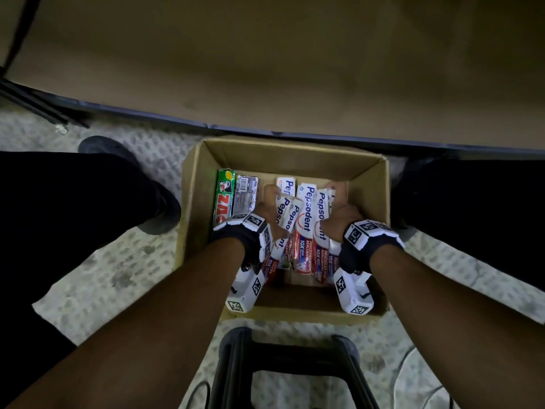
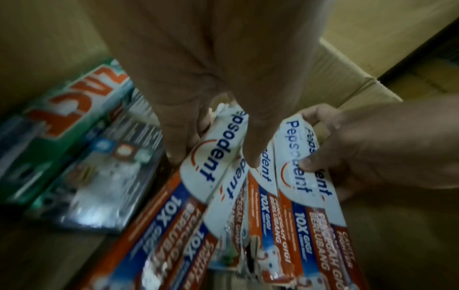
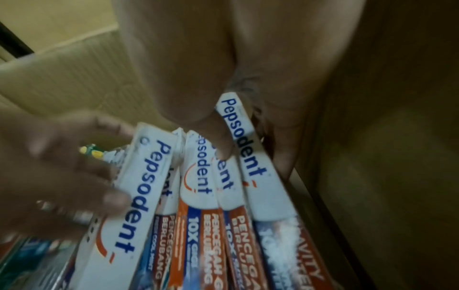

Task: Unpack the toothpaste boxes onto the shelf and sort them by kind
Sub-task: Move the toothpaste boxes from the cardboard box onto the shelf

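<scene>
An open cardboard carton stands on the floor between my feet. Inside, several white, red and blue Pepsodent boxes lie fanned out. My left hand grips the far ends of the left Pepsodent boxes, fingers curled over them. On the right, my right hand pinches the right Pepsodent boxes between thumb and fingers. A green Zact box and a silver box lie flat along the carton's left wall, apart from both hands.
The brown shelf board with its dark front edge runs across just beyond the carton. A black stool frame stands close in front of me. My dark trouser legs flank the carton on the patterned floor.
</scene>
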The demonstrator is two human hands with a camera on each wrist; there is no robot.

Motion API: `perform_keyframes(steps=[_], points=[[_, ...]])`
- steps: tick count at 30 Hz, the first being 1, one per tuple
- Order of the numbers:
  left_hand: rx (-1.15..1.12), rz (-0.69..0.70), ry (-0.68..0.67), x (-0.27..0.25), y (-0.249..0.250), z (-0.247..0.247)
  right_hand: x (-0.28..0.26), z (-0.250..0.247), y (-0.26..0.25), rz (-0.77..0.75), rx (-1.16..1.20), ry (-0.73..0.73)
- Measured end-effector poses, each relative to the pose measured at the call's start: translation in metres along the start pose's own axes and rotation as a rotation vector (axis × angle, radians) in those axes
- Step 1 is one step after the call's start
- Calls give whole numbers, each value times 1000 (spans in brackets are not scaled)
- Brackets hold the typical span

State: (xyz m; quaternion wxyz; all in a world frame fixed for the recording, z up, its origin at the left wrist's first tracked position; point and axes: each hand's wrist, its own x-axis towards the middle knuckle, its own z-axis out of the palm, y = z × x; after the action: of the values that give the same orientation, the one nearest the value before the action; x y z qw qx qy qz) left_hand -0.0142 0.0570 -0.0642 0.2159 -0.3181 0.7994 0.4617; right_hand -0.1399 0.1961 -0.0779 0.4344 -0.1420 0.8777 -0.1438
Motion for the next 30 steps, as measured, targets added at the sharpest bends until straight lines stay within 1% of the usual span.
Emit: perform_keyframes(steps=[3, 5, 7, 9, 11, 13, 18, 22, 26, 28, 30], points=[[-11, -135, -57, -6, -12, 8, 0, -1, -5, -89, 28, -38], [-26, -182, -91, -4, -20, 7, 0, 2, -5, -130, 64, -29], [-50, -200, -84, -1, -24, 3, -1, 6, -2, -145, 146, 6], [-140, -232, -23, 1, -27, 1, -1, 9, 3, -77, 225, 14], [-248, -268, 43, 3, -29, -1, 0, 12, 5, 6, 252, -32], [-318, -294, 70, 5, -31, -1, 1, 16, 6, 48, 234, -85], [-367, -299, 33, 3, -30, -3, 0, 13, 8, 99, 160, -109], [-371, -279, 24, -1, -24, -6, -8, 4, 8, 122, 157, -110], [-382, -233, 51, -12, -12, -20, -10, -7, 7, 115, 223, -95], [-395, -215, 72, -16, -7, -29, -1, -11, 14, 82, 265, -97], [-416, -208, 100, -22, -2, -39, -4, -17, 10, 43, 288, -112]])
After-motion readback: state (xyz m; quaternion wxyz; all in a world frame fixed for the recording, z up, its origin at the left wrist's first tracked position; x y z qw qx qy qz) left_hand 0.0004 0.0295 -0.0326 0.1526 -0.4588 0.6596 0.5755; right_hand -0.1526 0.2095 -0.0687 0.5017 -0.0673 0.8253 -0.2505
